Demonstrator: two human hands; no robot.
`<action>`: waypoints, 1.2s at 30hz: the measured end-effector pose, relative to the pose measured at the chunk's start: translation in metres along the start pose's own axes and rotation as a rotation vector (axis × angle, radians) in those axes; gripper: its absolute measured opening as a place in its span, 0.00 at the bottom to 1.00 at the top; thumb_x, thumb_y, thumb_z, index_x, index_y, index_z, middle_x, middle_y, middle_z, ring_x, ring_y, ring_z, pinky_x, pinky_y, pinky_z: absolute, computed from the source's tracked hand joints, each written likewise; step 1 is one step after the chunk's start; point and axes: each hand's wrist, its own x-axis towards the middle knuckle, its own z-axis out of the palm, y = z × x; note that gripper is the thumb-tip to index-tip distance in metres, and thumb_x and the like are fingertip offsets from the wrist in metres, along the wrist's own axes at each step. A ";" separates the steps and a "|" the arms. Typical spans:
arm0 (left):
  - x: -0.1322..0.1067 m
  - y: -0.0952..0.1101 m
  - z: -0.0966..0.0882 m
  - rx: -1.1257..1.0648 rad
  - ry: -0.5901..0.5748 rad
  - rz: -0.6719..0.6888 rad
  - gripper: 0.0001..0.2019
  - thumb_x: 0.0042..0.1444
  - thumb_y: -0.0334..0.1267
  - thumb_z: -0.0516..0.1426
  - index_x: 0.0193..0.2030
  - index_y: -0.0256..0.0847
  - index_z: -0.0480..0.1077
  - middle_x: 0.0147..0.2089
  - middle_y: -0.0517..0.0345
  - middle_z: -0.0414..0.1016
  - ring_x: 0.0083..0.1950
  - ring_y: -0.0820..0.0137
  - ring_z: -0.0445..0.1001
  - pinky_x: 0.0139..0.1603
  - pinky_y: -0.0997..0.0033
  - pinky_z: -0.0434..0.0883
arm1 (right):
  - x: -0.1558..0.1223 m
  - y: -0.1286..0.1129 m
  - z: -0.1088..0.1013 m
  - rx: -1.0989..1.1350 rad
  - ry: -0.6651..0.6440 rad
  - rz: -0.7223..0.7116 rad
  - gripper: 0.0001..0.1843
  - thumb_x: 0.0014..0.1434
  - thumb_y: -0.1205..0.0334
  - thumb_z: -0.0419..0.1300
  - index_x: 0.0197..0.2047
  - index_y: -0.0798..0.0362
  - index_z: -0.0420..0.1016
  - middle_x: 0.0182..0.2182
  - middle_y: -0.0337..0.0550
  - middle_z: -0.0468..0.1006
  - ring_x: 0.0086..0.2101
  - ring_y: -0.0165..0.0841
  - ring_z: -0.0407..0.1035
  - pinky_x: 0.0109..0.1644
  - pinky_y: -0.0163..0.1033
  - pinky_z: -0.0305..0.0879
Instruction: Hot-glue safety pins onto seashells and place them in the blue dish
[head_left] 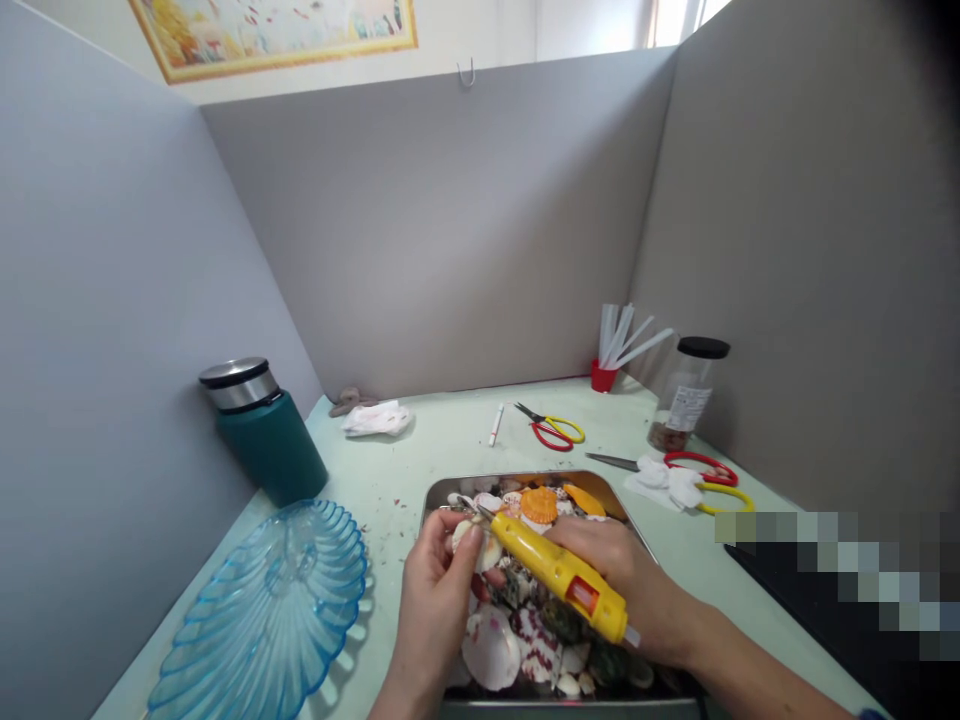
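My left hand (440,575) pinches a pale seashell (487,552) between thumb and fingers. In my right hand (611,560) is a yellow hot glue gun (555,570), its metal nozzle pointing up and left at the shell's upper edge. Whether the nozzle touches the shell I cannot tell. A clear glue stick pokes out of the gun's rear end. Both hands are over a metal tray (525,476) filled with shells, among them an orange scallop shell (538,504), a large white shell (491,648) and a purple-mottled shell (537,645). My right fingers are partly hidden behind the gun.
A blue shell-shaped dish (277,610) and a teal bottle (274,445) stand left. Behind the tray are scissors (553,432), a white pen (496,425) and tissue (377,419). Rightward lie larger scissors (701,470), a jar (679,400) and a red cup (603,376) of glue sticks. Grey partitions surround the table.
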 end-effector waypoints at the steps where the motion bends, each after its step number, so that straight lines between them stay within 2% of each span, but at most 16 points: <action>1: 0.000 0.000 0.000 -0.016 -0.002 -0.004 0.12 0.54 0.45 0.58 0.36 0.40 0.64 0.25 0.67 0.68 0.20 0.75 0.71 0.19 0.79 0.64 | 0.000 -0.001 0.000 -0.007 0.001 -0.001 0.07 0.57 0.59 0.52 0.35 0.54 0.67 0.27 0.43 0.71 0.27 0.33 0.63 0.31 0.36 0.54; 10: 0.005 -0.002 -0.002 -0.157 0.056 -0.007 0.12 0.53 0.42 0.59 0.37 0.38 0.63 0.26 0.64 0.72 0.19 0.75 0.71 0.17 0.78 0.66 | 0.000 -0.002 0.002 -0.067 0.011 -0.028 0.05 0.58 0.62 0.53 0.35 0.53 0.66 0.26 0.42 0.70 0.26 0.32 0.63 0.29 0.35 0.52; 20: 0.003 -0.001 0.000 -0.131 0.005 -0.046 0.11 0.54 0.42 0.59 0.36 0.38 0.63 0.24 0.65 0.72 0.19 0.75 0.71 0.18 0.79 0.65 | -0.001 -0.003 0.002 -0.071 -0.008 0.001 0.04 0.58 0.63 0.54 0.35 0.53 0.66 0.27 0.41 0.71 0.27 0.32 0.64 0.30 0.35 0.52; 26: 0.004 -0.003 -0.001 -0.163 0.030 -0.033 0.11 0.53 0.43 0.59 0.36 0.39 0.63 0.22 0.65 0.72 0.18 0.74 0.71 0.17 0.78 0.66 | 0.000 -0.003 0.003 -0.083 0.011 -0.017 0.05 0.59 0.61 0.53 0.36 0.54 0.67 0.27 0.42 0.71 0.27 0.32 0.64 0.30 0.35 0.53; 32: 0.006 -0.003 -0.004 -0.224 0.095 -0.016 0.12 0.52 0.42 0.60 0.37 0.39 0.63 0.25 0.65 0.72 0.21 0.73 0.73 0.18 0.78 0.68 | 0.000 -0.004 0.001 -0.081 0.030 -0.008 0.05 0.57 0.62 0.53 0.36 0.53 0.67 0.27 0.42 0.72 0.26 0.32 0.64 0.29 0.35 0.54; 36: 0.005 -0.001 -0.004 -0.222 0.100 -0.027 0.13 0.52 0.42 0.60 0.39 0.39 0.63 0.28 0.64 0.73 0.22 0.73 0.74 0.20 0.77 0.70 | 0.000 -0.003 0.002 -0.017 0.056 0.020 0.05 0.57 0.60 0.54 0.33 0.53 0.66 0.27 0.41 0.71 0.26 0.32 0.63 0.29 0.36 0.55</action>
